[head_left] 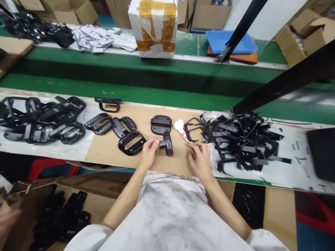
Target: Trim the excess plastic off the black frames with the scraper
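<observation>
black part pinched by left hand above cardboard sheet | white tool touched by right hand, grip cannot be told | frames heaped left of sheet, seemingly done | brackets heaped right, seemingly remaining

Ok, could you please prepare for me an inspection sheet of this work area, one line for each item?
Surface: a cardboard sheet lies on the bench, with a white surface showing on both sides.
Job's things: a black T-shaped part, a black oval part just beyond it, and a white item with red marks.
Clutter: tangled black brackets at right; piled black frames at left.
Hands: the left hand holds the T-shaped part; the right hand is at the white item's near end, grip unclear.
Cables: nothing seen.
Surroundings: a taped white box and a blue tray on a green shelf behind.
</observation>
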### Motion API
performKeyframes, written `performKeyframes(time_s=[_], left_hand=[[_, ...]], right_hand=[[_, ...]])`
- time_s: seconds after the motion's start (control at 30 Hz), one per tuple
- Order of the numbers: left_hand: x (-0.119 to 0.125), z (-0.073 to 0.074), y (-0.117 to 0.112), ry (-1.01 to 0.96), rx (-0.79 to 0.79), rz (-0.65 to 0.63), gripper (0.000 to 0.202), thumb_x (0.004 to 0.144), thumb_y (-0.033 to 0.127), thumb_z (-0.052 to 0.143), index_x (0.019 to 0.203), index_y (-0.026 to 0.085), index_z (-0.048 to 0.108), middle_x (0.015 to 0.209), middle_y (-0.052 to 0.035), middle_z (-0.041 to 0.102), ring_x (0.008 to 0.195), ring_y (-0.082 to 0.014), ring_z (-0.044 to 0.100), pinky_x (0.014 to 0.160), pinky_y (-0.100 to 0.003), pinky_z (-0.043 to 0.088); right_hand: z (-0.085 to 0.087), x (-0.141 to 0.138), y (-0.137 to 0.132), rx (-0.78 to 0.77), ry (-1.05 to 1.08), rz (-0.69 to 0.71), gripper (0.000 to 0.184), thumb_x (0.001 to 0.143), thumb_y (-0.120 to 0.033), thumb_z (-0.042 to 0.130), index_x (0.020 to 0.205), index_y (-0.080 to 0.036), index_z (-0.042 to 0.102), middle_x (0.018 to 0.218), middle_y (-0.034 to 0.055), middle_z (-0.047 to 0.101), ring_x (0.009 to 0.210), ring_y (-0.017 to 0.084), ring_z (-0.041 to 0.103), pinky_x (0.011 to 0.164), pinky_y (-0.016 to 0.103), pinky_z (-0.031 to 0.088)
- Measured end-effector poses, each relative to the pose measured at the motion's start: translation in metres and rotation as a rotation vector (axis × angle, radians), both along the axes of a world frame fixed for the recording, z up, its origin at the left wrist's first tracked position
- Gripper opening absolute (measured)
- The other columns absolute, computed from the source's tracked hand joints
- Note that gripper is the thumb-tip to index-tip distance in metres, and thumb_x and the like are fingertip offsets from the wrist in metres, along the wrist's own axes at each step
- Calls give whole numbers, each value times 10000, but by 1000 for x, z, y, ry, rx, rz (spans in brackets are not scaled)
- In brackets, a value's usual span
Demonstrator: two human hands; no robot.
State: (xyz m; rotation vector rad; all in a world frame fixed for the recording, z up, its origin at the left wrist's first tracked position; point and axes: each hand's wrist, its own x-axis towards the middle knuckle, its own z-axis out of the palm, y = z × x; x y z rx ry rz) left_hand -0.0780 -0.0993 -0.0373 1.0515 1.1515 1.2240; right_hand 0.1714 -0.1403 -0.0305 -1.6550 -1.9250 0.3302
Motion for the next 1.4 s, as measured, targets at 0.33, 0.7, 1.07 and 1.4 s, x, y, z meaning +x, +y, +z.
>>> performKeyframes(time_s=[0.33, 0.7, 1.07, 1.4], left_hand=[[9, 9, 13, 30, -41, -48, 603, 941, 733, 609, 668, 206, 506, 634, 19, 479, 622, -138, 432, 652, -292, 345], [11, 9, 13, 295, 4, -53, 622, 1007, 722, 439, 639, 220, 458, 599, 9, 459, 594, -155, 414, 613, -301, 309], [11, 10, 17, 306, 18, -92, 649, 970, 807, 414, 682, 226, 425, 622, 31, 379, 600, -146, 355, 608, -298, 285], [-15, 10, -1, 407, 252, -185, 779, 909, 784, 615, 1410, 194, 529, 1311, -164, 658, 1222, -297, 643, 1072, -397, 488]], right_hand=[[32, 9, 1, -333, 336, -45, 318, 970, -377, 575, 1193, -187, 699, 1151, 144, 722, 1009, 288, 720, 909, 448, 611], [40, -1, -52, -778, 1087, -220, 523, 881, -648, 742, 1134, -199, 651, 829, -16, 620, 412, 54, 388, 297, 192, 296], [33, 7, -86, -717, 634, -19, 481, 1046, -561, 579, 1257, -168, 760, 669, -5, 597, 525, 134, 491, 500, 249, 418], [40, 3, -74, -650, 486, 17, 457, 1055, -534, 539, 1081, -171, 817, 690, 14, 663, 630, 186, 584, 603, 276, 473]])
